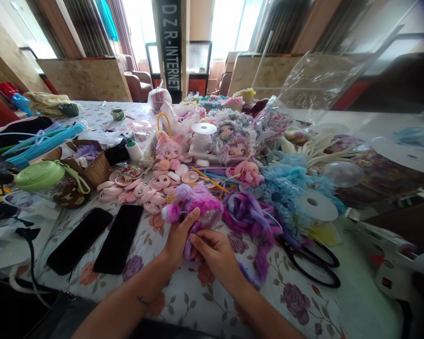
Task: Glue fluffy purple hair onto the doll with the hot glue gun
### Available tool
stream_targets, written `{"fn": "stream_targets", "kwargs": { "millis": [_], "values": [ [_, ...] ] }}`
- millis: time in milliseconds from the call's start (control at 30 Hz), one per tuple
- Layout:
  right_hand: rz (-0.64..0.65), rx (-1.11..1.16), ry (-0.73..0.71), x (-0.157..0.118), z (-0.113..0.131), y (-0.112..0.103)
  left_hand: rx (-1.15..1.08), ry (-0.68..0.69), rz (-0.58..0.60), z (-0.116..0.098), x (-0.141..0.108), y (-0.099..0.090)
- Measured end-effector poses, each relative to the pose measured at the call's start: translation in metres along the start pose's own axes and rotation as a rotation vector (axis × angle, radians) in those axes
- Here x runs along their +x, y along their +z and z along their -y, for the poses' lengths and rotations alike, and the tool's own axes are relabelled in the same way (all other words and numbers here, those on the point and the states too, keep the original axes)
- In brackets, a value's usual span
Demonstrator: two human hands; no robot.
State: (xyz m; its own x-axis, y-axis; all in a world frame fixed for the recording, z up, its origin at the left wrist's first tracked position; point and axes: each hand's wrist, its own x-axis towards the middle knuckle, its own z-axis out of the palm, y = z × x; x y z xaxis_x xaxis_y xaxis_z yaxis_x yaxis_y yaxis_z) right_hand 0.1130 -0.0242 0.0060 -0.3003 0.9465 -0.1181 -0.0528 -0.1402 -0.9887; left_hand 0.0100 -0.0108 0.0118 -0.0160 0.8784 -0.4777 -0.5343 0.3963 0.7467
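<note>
L hand (180,238) is closed round the fluffy purple piece (207,207), thumb up on its front; other fingers mostly hidden behind it. R hand (217,254) has thumb & index pinched tog. at the piece's lower part, other fingers curled. The piece is held just above the table (178,301), nr the middle of its near edge. Purple yarn (245,212) lies just right of it, trailing twd the near edge.

Containers: open cardboard box (101,172) twd table's left edge, w/ lilac fluff (87,152) inside. Beside it, a see-through jar (69,190) w/ green lid (40,176); contents too dim to tell. Small clear packet (127,173) w/ multicol. bits sits btwn box & pink face pcs (157,200). Clear plastic bag (309,82) stands up twd the far right corner; can't tell what's in it.

Also: 2 black phones (118,240) side by side nr the near edge, left of the hands; black-handled scissors (313,263) twd the near right corner; blue frilly stuff (286,181) w/ white spool (313,205) on it, right side; fluffy-haired doll heads (233,136) mid-table, beyond the hands.
</note>
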Motion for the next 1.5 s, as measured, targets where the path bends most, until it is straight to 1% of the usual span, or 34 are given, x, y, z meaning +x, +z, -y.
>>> {"fn": "stream_targets", "kwargs": {
  "millis": [67, 100, 133, 200, 267, 333, 400, 567, 700, 833, 1000, 1100, 1200, 1267, 1300, 1367, 1400, 1433, 1467, 1500],
  "values": [
    [-0.028, -0.086, -0.055, -0.003, 0.000, -0.004, -0.080, 0.041, 0.005, 0.000, 0.002, 0.000],
    [-0.069, -0.171, -0.127, -0.005, 0.001, -0.007, -0.121, 0.070, 0.009, 0.000, 0.003, 0.000],
    [-0.128, -0.279, -0.233, -0.006, 0.001, -0.011, -0.150, 0.088, 0.017, -0.001, 0.004, -0.001],
    [-0.261, -0.513, -0.518, -0.007, 0.002, -0.018, -0.166, 0.090, 0.033, -0.001, 0.005, -0.001],
    [-0.354, -0.683, -0.786, -0.005, 0.003, -0.025, -0.153, 0.080, 0.037, -0.002, 0.005, -0.001],
    [-0.378, -0.808, -0.952, -0.002, 0.004, -0.030, -0.139, 0.073, 0.035, -0.003, 0.005, -0.001],
    [-0.376, -0.907, -1.023, 0.001, 0.005, -0.031, -0.129, 0.060, 0.032, -0.002, 0.005, -0.002],
    [-0.354, -1.000, -1.074, 0.001, 0.007, -0.028, -0.102, 0.076, 0.018, -0.001, 0.004, -0.001],
    [-0.333, -1.031, -1.091, -0.002, 0.002, -0.028, -0.097, 0.062, 0.025, 0.000, 0.004, 0.000],
    [-0.281, -1.159, -1.123, -0.003, -0.004, -0.029, -0.131, 0.067, 0.031, 0.001, 0.004, -0.001],
    [-0.281, -1.276, -1.132, -0.004, -0.005, -0.027, -0.136, 0.056, 0.006, 0.001, 0.005, -0.001],
    [-0.258, -1.281, -1.124, -0.006, -0.003, -0.023, -0.127, 0.044, 0.013, 0.000, 0.006, -0.001],
    [-0.262, -1.192, -1.128, -0.013, 0.000, -0.027, -0.118, 0.068, 0.032, -0.002, 0.006, -0.001],
    [-0.319, -1.119, -1.114, -0.020, 0.001, -0.040, -0.119, 0.082, 0.034, -0.004, 0.006, -0.001],
    [-0.366, -1.107, -1.089, -0.025, 0.000, -0.051, -0.121, 0.088, 0.029, -0.005, 0.006, -0.001],
    [-0.519, -1.150, -1.009, -0.036, -0.004, -0.082, -0.126, 0.102, 0.015, -0.007, 0.006, -0.002],
    [-0.624, -1.201, -0.959, -0.044, -0.007, -0.100, -0.129, 0.106, 0.003, -0.008, 0.006, -0.001],
    [-0.772, -1.252, -0.896, -0.052, -0.011, -0.120, -0.132, 0.107, -0.005, -0.009, 0.005, -0.001],
    [-0.918, -1.267, -0.790, -0.062, -0.014, -0.140, -0.137, 0.092, -0.009, -0.009, 0.005, -0.001],
    [-1.064, -1.228, -0.655, -0.072, -0.017, -0.159, -0.139, 0.093, -0.005, -0.010, 0.005, -0.001]
  ]
}}
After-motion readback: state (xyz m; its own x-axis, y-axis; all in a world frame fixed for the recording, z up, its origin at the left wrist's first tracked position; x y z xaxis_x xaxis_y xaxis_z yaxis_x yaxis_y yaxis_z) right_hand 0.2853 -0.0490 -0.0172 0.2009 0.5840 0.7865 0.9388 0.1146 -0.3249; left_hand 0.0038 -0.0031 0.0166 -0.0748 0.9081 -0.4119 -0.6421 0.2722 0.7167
